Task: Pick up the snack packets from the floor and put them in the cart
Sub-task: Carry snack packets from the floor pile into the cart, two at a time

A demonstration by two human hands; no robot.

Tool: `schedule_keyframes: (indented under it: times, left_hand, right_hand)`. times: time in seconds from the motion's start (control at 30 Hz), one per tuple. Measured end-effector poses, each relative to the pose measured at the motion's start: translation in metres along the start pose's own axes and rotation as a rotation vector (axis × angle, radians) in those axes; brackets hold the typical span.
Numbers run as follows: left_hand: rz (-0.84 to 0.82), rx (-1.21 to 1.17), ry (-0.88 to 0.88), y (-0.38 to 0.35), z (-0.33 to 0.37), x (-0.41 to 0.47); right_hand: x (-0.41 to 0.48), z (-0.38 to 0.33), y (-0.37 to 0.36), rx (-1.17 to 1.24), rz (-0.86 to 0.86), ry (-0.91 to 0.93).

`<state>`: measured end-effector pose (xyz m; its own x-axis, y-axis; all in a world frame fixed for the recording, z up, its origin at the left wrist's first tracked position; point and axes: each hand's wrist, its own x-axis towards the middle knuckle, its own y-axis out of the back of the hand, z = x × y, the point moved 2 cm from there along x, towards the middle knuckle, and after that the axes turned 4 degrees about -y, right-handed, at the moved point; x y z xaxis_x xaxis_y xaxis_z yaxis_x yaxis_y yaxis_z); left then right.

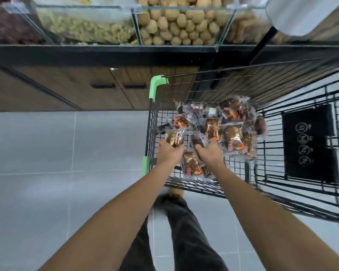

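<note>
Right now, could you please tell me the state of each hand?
Left hand: grips a snack packet.
Right hand: grips another snack packet.

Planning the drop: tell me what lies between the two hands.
Head view: a clear-wrapped brown snack packet lies between the left hand and right hand.

Glass bins (137, 30) sit on a black shelf (106, 52). One holds round tan lumps (176, 22), the next pale yellow pieces (82, 28), and the leftmost something dark red (10, 30). Below are wooden cabinet doors (67, 90) with black handles (103, 86), then grey floor tiles (37, 143). A blurred metal cylinder (301, 14) shows top right.
</note>
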<state>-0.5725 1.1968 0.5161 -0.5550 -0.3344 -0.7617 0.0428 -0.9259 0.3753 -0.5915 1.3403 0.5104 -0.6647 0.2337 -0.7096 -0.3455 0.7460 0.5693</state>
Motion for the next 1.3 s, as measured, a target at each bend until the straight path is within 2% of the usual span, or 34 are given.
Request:
schedule_keyframes:
  times: [0.13,0.53,0.7,0.93,1.03,1.13,1.3]
  left_hand:
    - [0.057,-0.005,0.07,-0.016,-0.008,0.039]
    - [0.133,0.057,0.092,-0.04,-0.024,0.104]
    - [0.101,0.022,0.076,-0.037,-0.022,0.108]
    - [-0.048,-0.02,0.043,-0.024,-0.011,0.072]
    - [-0.037,-0.039,-0.109,-0.008,0.006,0.043]
    - [0.091,0.012,-0.324,0.018,0.016,0.011]
    - [0.221,-0.022,-0.49,0.077,0.018,-0.039]
  right_hand:
    - [0.038,0.004,-0.029,0.072,-0.05,-0.012]
    - [0.087,0.003,-0.075,0.064,0.076,0.032]
    - [0.088,0.001,-0.077,0.047,0.078,0.025]
    - [0.061,-0.004,-0.057,0.015,-0.068,0.062]
    - [0.037,-0.018,-0.035,-0.033,-0.087,0.147]
    - [0.005,-0.04,-0.014,-0.095,-0.118,0.256]
    - [-0.044,-0.086,-0.006,-0.108,-0.227,0.436]
